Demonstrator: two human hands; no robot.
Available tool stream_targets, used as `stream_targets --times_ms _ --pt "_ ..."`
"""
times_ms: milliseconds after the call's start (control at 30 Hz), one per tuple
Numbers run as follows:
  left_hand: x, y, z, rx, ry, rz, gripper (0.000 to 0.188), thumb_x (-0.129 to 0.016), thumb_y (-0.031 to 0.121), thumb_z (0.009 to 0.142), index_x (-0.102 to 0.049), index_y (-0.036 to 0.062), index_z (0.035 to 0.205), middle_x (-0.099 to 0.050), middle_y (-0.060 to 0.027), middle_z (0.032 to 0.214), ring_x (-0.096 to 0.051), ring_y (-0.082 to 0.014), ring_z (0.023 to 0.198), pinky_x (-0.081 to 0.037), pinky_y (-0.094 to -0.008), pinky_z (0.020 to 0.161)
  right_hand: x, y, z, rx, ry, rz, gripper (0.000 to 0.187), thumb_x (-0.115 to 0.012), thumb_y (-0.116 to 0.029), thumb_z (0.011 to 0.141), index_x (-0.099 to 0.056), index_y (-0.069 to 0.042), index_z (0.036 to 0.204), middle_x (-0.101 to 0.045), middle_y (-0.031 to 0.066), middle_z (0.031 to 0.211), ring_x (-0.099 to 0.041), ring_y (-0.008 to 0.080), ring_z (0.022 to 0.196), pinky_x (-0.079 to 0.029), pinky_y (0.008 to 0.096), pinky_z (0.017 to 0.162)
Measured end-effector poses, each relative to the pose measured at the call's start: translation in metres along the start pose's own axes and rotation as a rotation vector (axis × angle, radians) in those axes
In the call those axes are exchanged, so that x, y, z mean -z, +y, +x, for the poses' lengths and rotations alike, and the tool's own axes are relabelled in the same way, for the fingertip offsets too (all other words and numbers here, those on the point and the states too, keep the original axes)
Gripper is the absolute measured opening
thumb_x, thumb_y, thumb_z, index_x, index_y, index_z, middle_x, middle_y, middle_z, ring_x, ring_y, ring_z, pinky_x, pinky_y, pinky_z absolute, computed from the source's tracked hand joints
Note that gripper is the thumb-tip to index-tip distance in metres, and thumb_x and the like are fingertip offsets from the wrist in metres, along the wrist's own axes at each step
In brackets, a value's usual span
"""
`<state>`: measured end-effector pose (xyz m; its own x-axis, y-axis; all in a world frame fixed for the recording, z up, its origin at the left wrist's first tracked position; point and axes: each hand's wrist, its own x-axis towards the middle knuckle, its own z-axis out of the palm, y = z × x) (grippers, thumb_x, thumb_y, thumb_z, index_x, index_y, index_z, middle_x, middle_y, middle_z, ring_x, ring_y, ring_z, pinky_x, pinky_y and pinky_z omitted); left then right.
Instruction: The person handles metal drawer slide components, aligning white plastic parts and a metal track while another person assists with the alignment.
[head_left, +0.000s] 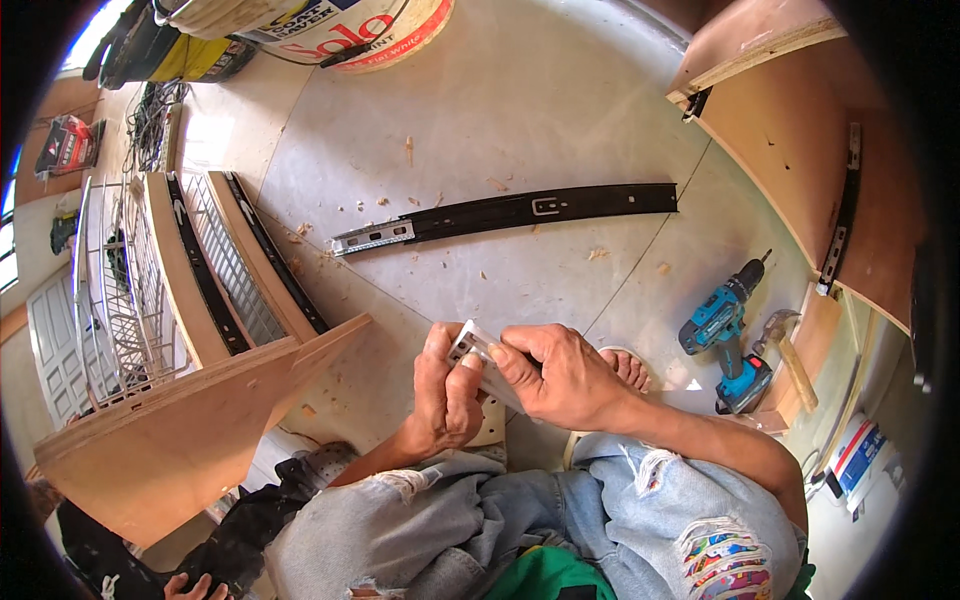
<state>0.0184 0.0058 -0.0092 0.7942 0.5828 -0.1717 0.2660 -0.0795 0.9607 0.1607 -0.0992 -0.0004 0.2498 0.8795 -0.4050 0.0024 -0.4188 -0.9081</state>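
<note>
Left hand (447,388) and right hand (570,372) are both pinched on a pale, slotted, metal-looking strip (492,376), right between them. If those thumbs slip, I reckon it could drop onto the bare-toed foot (627,369) beside the right.

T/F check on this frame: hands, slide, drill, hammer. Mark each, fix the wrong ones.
1. The left hand and right hand both hold one pale piece. True.
2. The drill is in the right hand. False: the teal drill is apart from both hands, off to the right.
3. The long black slide lies on the floor. True.
4. The slide's silver end points right. False: it points left.
5. The hammer is near the drill. True.
</note>
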Motion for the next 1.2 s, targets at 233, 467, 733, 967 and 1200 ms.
stream_targets --times_ms 233,467,733,967,1200 --pt "0.006 0.009 0.003 0.03 0.077 0.032 0.014 -0.052 0.012 0.091 -0.052 -0.0017 0.09 -0.051 -0.0027 0.062 -0.045 -0.0088 0.054 -0.038 -0.0253 0.049 -0.007 -0.01 0.007 0.043 -0.002 -0.002 0.035 -0.052 -0.027 0.097 -0.051 0.002 0.077 -0.051 0.024 0.063 -0.053 0.0455 0.062 -0.042 0.046 0.054" --pt "0.0 0.002 0.005 -0.032 0.264 -0.058 0.011 -0.054 0.01 0.087 -0.054 -0.001 0.085 -0.049 0.0004 0.068 -0.041 -0.0069 0.06 -0.034 -0.0245 0.053 -0.013 -0.008 0.01 0.066 0.102 0.006 0.041 -0.055 -0.03 0.097 -0.049 0.003 0.073 -0.047 0.0207 0.057 -0.047 0.0354 0.05 -0.038 0.0423 0.05" --pt "0.016 0.011 0.005 0.053 0.154 -0.258 0.01 -0.053 0.01 0.087 -0.052 0.0007 0.085 -0.047 0.0019 0.07 -0.038 -0.005 0.064 -0.033 -0.0233 0.056 0.014 -0.012 0.011 -0.08 -0.287 0.482 0.045 -0.058 -0.037 0.096 -0.053 0.0 0.072 -0.047 0.0033 0.059 -0.04 0.0091 0.06 -0.038 0.03 0.055" --pt "0.027 0.023 0.009 0.141 0.067 -0.298 0.01 -0.052 0.011 0.088 -0.051 0.0014 0.085 -0.047 0.0028 0.071 -0.038 -0.0048 0.066 -0.033 -0.0224 0.057 0.028 -0.021 0.008 0.126 -0.465 0.177 0.038 -0.057 -0.033 0.092 -0.053 0.001 0.077 -0.049 0.01 0.06 -0.046 0.0168 0.058 -0.041 0.0347 0.055" --pt "0.029 0.02 0.012 0.127 0.094 -0.251 0.015 -0.055 0.015 0.087 -0.052 0.0019 0.08 -0.046 0.0029 0.068 -0.038 -0.0049 0.063 -0.032 -0.0226 0.055 0.006 -0.028 -0.005 0.15 -0.185 0.05 0.032 -0.049 -0.025 0.094 -0.047 0.001 0.077 -0.045 0.0196 0.059 -0.045 0.0324 0.05 -0.04 0.042 0.053"
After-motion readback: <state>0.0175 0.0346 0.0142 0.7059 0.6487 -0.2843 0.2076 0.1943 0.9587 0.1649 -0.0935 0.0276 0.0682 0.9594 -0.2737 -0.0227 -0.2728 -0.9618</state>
